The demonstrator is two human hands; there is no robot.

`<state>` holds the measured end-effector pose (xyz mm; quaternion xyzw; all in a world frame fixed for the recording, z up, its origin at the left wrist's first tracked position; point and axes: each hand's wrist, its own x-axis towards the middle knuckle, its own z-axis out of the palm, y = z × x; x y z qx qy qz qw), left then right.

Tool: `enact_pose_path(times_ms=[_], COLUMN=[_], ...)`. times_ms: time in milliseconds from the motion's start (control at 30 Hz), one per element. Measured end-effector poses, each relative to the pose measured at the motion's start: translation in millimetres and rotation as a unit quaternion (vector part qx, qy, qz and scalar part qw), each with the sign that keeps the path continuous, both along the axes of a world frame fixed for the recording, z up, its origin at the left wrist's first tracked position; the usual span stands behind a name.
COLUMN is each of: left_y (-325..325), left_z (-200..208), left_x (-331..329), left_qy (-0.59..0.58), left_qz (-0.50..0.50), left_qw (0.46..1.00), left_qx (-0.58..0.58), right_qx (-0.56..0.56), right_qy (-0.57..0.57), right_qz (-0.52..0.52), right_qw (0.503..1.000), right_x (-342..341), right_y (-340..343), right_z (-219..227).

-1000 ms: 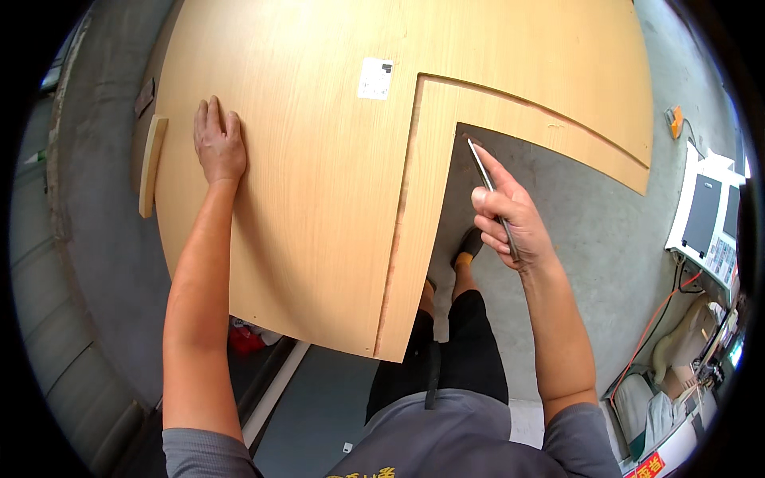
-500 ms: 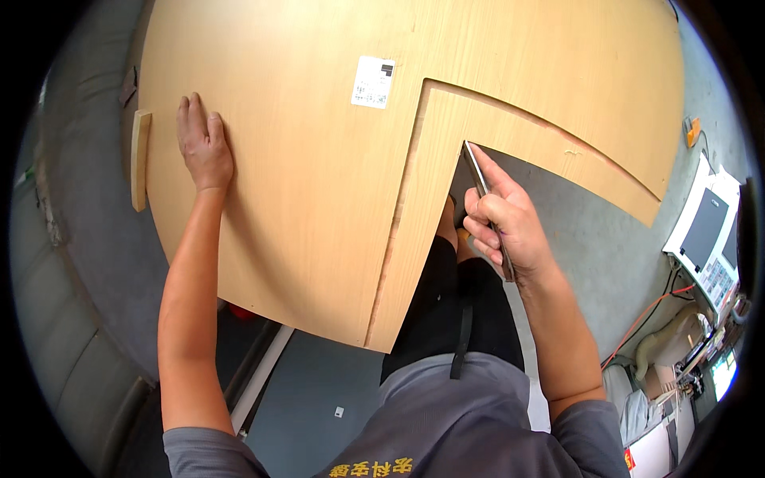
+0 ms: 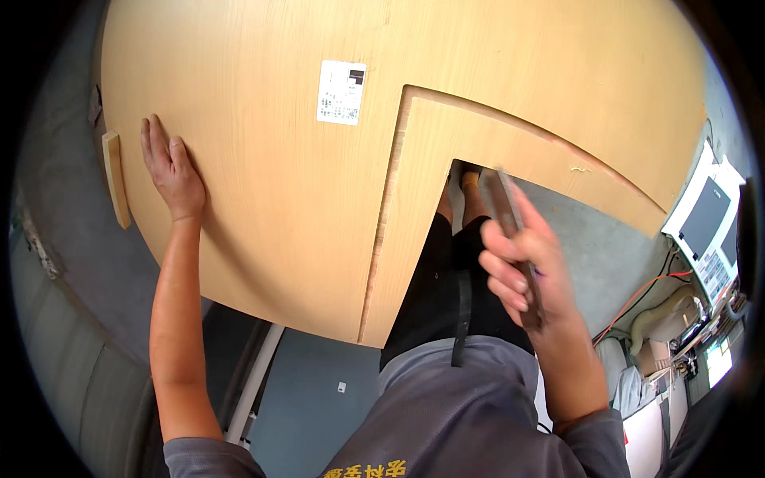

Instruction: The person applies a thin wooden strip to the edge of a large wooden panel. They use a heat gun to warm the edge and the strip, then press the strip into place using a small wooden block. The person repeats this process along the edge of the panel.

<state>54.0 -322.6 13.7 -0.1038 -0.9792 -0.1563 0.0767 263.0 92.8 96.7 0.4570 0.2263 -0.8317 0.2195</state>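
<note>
A large light-wood panel (image 3: 271, 183) lies in front of me, with an L-shaped notch cut into its near right side. A narrow groove (image 3: 380, 231) runs parallel to the notch edges. My left hand (image 3: 175, 179) rests flat on the panel's left part, fingers stretched and holding nothing. Over the notch, my right hand (image 3: 538, 255) is closed around a flat, dark metal bar (image 3: 504, 207), its upper end pointing away from me. Motion blurs the bar, so its exact kind is unclear. It appears apart from the notch's inner corner.
A white label (image 3: 342, 92) sticks to the panel, and a wood shaving (image 3: 580, 169) lies near the groove. A wooden block (image 3: 115, 179) stands by the left edge. At right are a white-and-grey machine (image 3: 705, 219), an orange cable (image 3: 637, 303) and clutter. A grey board (image 3: 315, 390) lies below.
My right hand has drawn the metal bar back from the notch corner, toward me and to the right. The left hand stays flat on the panel. The whole view has shifted slightly.
</note>
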Motion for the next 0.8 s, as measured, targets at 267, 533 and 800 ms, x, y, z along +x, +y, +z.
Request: enact_pose_path(times_ms=[267,533,800], left_y=[1.6,-0.9,0.8], left_z=[1.0,0.5,1.3], left_x=[-2.6,-3.6,-3.0], left_qy=[-0.023,-0.021,-0.028], left_qz=[0.005,0.004,0.005], left_qw=[1.000,0.999,0.999], left_qx=[-0.003,-0.023,-0.026], right_qx=[0.051,0.024,-0.051], right_qy=[0.040,0.020,-0.028], right_qz=[0.125,0.111,0.002], right_qw=[0.990,0.993,0.998], right_x=[-4.6,-20.1,-7.2], right_y=[-15.4,-19.3,-2.2], right_z=[-0.6,-3.3,10.8])
